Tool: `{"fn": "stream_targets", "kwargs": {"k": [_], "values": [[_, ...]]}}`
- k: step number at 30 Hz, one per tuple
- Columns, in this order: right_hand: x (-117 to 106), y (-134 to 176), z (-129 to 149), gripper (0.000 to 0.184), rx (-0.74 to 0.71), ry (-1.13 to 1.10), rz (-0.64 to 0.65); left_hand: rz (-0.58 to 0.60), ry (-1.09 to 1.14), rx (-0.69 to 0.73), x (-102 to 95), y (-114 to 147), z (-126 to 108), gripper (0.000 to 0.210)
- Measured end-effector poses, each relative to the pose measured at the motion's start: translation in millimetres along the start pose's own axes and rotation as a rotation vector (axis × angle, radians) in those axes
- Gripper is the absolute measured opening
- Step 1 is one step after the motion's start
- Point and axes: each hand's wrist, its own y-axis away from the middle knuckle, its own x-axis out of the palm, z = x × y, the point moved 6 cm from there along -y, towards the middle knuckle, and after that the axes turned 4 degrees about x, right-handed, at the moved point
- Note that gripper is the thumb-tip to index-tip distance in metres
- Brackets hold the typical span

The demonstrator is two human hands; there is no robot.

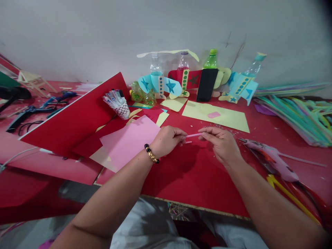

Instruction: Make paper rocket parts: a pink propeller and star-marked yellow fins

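Pink stick [194, 135]: I am holding it over the red table [192, 180], left hand [168, 138] pinching one end, right hand [221, 141] the other. Shorter pink piece [188, 142] is showing beside my left hand; cannot tell if gripped. Glue gun [281, 164] is lying rightward.

The marks on the pens [113, 96] in the pen cup [122, 110] are too small for me. Right of that cup, a black slab [206, 84] hides the green-capped bottle's [211, 61] lower part; nearer, the left hand [169, 139] and right hand [224, 145] cover parts of a pink strip [194, 135]. Far right, pastel strips [293, 116] leave my feed; far left, a green object [7, 82] is cut off.
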Motion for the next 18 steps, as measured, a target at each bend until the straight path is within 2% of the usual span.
{"fn": "stream_targets", "kwargs": {"k": [3, 6, 11, 14, 18], "values": [[-4, -1, 0, 0.028, -0.053, 0.128, -0.041, -0.06, -0.052, -0.02, -9.1, 1, -3, 0.019], [-4, -1, 1, 0.029, -0.146, 0.373, -0.059, -0.141, -0.209, -0.015, -21.7, 1, -6, 0.02], [23, 1, 1, 0.017, -0.37, 0.8, 0.154, -0.155, -0.41, -0.029, -27.6, -1, -3, 0.015], [35, 1, 0, 0.014, -0.413, 0.897, 0.203, -0.15, -0.444, -0.025, -24.9, -2, 0, 0.015], [37, -1, 0, 0.01, -0.382, 0.935, 0.213, -0.12, -0.46, -0.007, -18.6, -3, 0, 0.015]]}}
